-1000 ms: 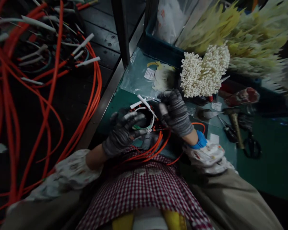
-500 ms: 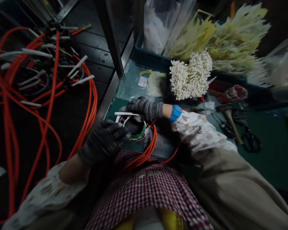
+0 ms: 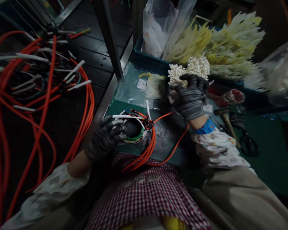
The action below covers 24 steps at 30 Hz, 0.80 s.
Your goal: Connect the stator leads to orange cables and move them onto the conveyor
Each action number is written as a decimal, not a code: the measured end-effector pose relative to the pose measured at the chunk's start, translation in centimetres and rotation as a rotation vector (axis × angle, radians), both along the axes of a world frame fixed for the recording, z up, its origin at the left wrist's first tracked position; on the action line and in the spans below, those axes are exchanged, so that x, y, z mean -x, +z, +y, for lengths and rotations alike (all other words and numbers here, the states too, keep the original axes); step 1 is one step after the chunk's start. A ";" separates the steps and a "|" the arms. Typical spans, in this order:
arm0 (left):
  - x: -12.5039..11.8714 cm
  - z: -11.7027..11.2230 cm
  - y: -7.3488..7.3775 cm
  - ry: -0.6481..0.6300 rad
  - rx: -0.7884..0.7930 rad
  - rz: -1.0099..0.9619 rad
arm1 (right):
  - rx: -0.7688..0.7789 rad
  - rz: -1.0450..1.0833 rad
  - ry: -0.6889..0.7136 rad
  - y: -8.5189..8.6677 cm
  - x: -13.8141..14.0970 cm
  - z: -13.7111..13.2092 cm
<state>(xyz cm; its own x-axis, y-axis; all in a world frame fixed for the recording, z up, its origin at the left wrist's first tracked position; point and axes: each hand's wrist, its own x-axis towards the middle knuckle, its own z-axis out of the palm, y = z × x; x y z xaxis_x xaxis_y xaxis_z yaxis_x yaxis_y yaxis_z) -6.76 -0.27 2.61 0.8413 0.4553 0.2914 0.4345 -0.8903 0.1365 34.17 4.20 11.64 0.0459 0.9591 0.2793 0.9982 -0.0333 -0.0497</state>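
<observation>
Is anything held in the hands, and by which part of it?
The left hand is at the left side of the wired ring, the right hand by the white-tipped bundle; whether either holds anything cannot be told.

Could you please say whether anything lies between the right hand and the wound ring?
Yes: an orange cable runs through the gap between the right hand and wound ring, and a white sleeve juts at the ring's upper right.
</observation>
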 end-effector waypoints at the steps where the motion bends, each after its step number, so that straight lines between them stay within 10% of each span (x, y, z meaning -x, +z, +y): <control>1: -0.3 -0.7 -0.1 0.046 0.029 -0.017 | 0.024 -0.016 -0.028 0.0 0.4 0.6; 8: -4.8 -6.2 -1.6 0.487 0.183 -0.075 | -0.037 0.087 0.025 -0.4 -0.1 0.9; 14: -5.1 -5.6 -1.1 0.452 0.210 -0.056 | -0.439 0.833 0.321 3.8 1.9 -5.9; 18: -5.1 -5.3 0.3 0.401 0.136 -0.024 | -0.186 1.091 0.302 4.8 6.7 -10.2; 24: -6.1 -5.6 1.7 0.468 0.225 0.046 | 0.033 1.203 0.145 -0.1 8.8 -13.0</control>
<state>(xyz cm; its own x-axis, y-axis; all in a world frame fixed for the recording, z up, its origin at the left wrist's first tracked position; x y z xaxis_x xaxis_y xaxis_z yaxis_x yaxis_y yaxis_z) -0.68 -5.88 4.27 0.5426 0.8326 0.1109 0.7888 -0.5505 0.2735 25.40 -8.82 11.55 0.1507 0.9827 0.1078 0.3094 0.0567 -0.9492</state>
